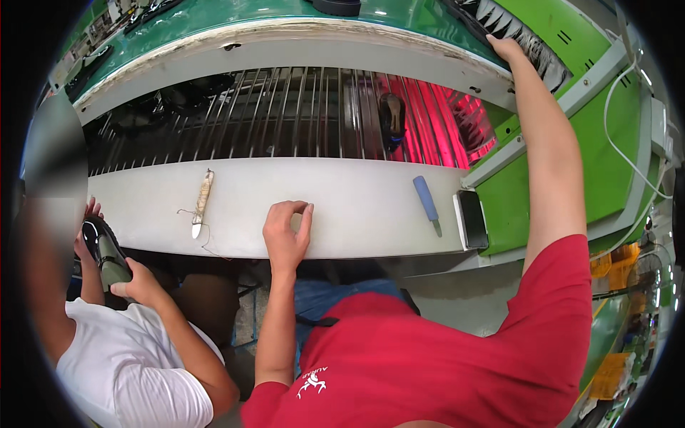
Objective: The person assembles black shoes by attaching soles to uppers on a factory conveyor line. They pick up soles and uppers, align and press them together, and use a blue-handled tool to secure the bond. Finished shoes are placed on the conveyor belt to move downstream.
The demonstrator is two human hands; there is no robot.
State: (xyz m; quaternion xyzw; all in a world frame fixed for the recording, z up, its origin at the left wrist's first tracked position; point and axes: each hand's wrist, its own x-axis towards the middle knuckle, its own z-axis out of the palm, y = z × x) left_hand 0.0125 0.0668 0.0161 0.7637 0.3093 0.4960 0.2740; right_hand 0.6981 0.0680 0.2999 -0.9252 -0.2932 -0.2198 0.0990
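Observation:
My right arm stretches to the far right, where my right hand (pixel 505 48) grips the near end of a long black shoe (pixel 467 21) on the green conveyor belt. Only part of this shoe shows, beside a black fringed curtain (pixel 514 36). Over the white worktop (pixel 357 242) my left hand (pixel 284 232) is loosely curled, thumb and forefinger tips close together, with nothing visible in it. On the worktop lie a blue-handled knife (pixel 426 200) to the right and a tape-wrapped tool with a pale blade (pixel 203 203) to the left.
A co-worker in white at left holds a black-and-green shoe (pixel 107 250). Behind the worktop, metal rollers (pixel 300 107) carry dark shoes, one (pixel 391 121) beside red light. A phone (pixel 472 217) lies by the green machine housing (pixel 535 200). A white cable (pixel 606 135) hangs at right.

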